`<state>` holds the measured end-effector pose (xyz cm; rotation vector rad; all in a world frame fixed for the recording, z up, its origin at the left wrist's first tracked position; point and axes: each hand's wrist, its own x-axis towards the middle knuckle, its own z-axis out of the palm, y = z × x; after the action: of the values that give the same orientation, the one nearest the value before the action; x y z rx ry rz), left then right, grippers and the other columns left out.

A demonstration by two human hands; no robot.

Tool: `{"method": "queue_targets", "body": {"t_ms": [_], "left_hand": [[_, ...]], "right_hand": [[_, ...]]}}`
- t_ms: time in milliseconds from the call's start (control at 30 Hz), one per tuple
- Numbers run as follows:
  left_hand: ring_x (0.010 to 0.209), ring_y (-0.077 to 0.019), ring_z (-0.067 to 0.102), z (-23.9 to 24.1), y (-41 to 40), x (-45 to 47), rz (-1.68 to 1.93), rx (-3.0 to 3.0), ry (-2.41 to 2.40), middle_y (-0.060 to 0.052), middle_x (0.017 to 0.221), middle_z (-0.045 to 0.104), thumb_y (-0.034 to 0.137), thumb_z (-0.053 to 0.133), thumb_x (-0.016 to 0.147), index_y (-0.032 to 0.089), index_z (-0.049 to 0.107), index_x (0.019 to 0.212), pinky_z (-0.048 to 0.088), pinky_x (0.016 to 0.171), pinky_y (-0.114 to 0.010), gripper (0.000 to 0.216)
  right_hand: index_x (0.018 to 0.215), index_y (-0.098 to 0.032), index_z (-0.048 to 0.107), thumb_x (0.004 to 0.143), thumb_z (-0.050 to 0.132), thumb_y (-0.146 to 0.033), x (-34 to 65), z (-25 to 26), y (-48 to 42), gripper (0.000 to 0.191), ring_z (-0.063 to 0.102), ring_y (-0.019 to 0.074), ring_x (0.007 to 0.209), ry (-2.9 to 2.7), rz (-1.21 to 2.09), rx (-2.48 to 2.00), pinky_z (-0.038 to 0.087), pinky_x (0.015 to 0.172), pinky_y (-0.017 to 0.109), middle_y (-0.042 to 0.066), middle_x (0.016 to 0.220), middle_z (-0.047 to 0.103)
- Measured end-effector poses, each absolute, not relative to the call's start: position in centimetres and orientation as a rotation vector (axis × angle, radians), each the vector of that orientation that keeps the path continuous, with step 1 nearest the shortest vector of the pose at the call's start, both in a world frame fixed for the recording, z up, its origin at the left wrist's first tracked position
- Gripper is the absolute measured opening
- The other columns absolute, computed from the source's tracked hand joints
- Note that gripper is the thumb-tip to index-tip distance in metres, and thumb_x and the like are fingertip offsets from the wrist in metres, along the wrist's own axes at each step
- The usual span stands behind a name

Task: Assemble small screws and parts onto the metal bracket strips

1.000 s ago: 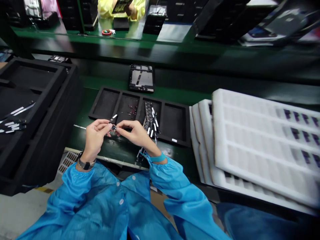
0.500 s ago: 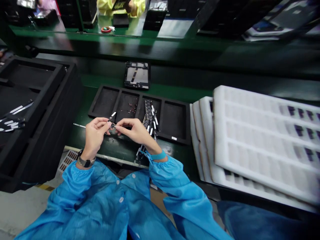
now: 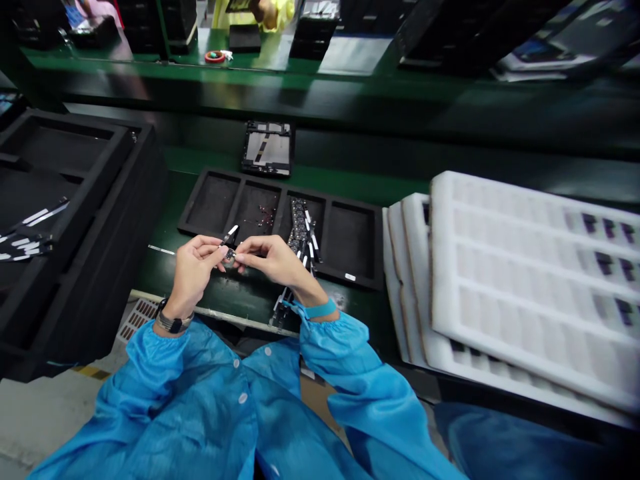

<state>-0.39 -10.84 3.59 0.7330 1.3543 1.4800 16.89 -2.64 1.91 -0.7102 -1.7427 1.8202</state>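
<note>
My left hand [image 3: 199, 267] pinches a small flex cable with a circuit board [image 3: 231, 255] on its end, and a strip with a white label stands up from its fingers. Thumb and fingers of my right hand [image 3: 269, 259] are closed at the other side of the same piece. Both hands are above the front edge of a black foam tray [image 3: 325, 220] with several compartments. One compartment holds small reddish parts [image 3: 266, 215]. In another lies a pile of flex cables [image 3: 300, 230] with white labels, partly behind my right hand.
Behind the tray lies a flat device part [image 3: 269, 148] with a grey panel. Stacked black foam trays [image 3: 95, 220] stand at left, stacked white foam trays [image 3: 520, 280] at right. A red tape roll [image 3: 215, 57] is on the shelf, where a person in yellow [image 3: 277, 15] shows.
The view has shifted slightly. Both hands keep hold of the small piece in nearly the same pose, and the device part behind the tray appears a little further left.
</note>
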Motion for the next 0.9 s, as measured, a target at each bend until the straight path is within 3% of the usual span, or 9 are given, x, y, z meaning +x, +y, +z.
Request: {"method": "queue_targets", "body": {"t_ms": [233,367,467,567,733,800,900], "left_hand": [[0.059,-0.0166,0.068,3.3,-10.7,-0.1,1.479,0.734,1.345,-0.004,0.069,0.074,0.035,0.097,0.065,0.016,0.071,0.086,0.051,0.058,-0.028,0.039],[0.058,-0.0156,0.064,4.9,-10.3,0.2,1.529,0.827,1.38,-0.006,0.074,0.077,0.029,0.093,0.071,0.017,0.076,0.087,0.049,0.057,-0.029,0.026],[0.078,-0.02,0.072,6.9,-8.2,0.0,1.683,1.046,1.511,-0.008,0.094,0.082,0.027,0.085,0.082,0.018,0.081,0.098,0.053,0.066,-0.031,0.018],[0.105,-0.026,0.072,8.7,-2.8,-1.4,1.744,1.397,1.723,-0.009,0.112,0.079,0.028,0.074,0.094,0.019,0.079,0.111,0.056,0.09,-0.037,0.02],[0.141,-0.0338,0.051,8.9,10.8,-3.0,1.176,2.025,2.03,-0.017,0.136,0.069,0.014,0.052,0.104,0.013,0.069,0.13,0.038,0.115,-0.042,0.032],[0.141,-0.0338,0.048,7.7,15.1,-2.4,0.776,2.21,2.065,-0.02,0.133,0.069,0.008,0.044,0.104,0.007,0.068,0.127,0.033,0.116,-0.041,0.033],[0.131,-0.0365,0.055,5.4,18.5,-1.0,0.46,2.306,1.967,-0.026,0.122,0.072,0.01,0.052,0.098,0.0,0.073,0.114,0.035,0.111,-0.043,0.028]], "right_hand": [[0.086,-0.018,0.075,0.083,0.085,-0.061,16.9,1.8,-2.9,0.044,0.074,0.0196,0.069,-1.732,1.809,-0.725,0.062,0.071,0.034,0.007,0.082,0.08],[0.094,-0.02,0.078,0.089,0.082,-0.051,17.1,2.9,-3.1,0.032,0.077,0.0228,0.087,-1.785,1.578,-0.756,0.062,0.086,0.037,0.008,0.095,0.083],[0.106,-0.023,0.079,0.092,0.079,-0.044,18.8,4.4,-3.3,0.026,0.076,0.0252,0.103,-1.769,1.373,-0.822,0.06,0.095,0.039,0.008,0.111,0.083],[0.106,-0.024,0.08,0.097,0.075,-0.045,22.0,5.8,-3.9,0.023,0.077,0.0263,0.101,-1.681,1.283,-0.911,0.06,0.093,0.039,0.008,0.107,0.083],[0.099,-0.026,0.081,0.1,0.072,-0.046,28.3,6.5,-7.1,0.022,0.078,0.0278,0.093,-1.572,1.223,-1.066,0.062,0.088,0.041,0.007,0.094,0.083],[0.097,-0.027,0.081,0.101,0.071,-0.046,30.4,6.4,-9.0,0.021,0.079,0.0277,0.09,-1.558,1.189,-1.139,0.063,0.086,0.041,0.007,0.091,0.082],[0.098,-0.029,0.081,0.102,0.068,-0.044,33.3,6.0,-12.1,0.02,0.079,0.0266,0.088,-1.563,1.149,-1.233,0.064,0.083,0.038,0.006,0.091,0.083]]}}
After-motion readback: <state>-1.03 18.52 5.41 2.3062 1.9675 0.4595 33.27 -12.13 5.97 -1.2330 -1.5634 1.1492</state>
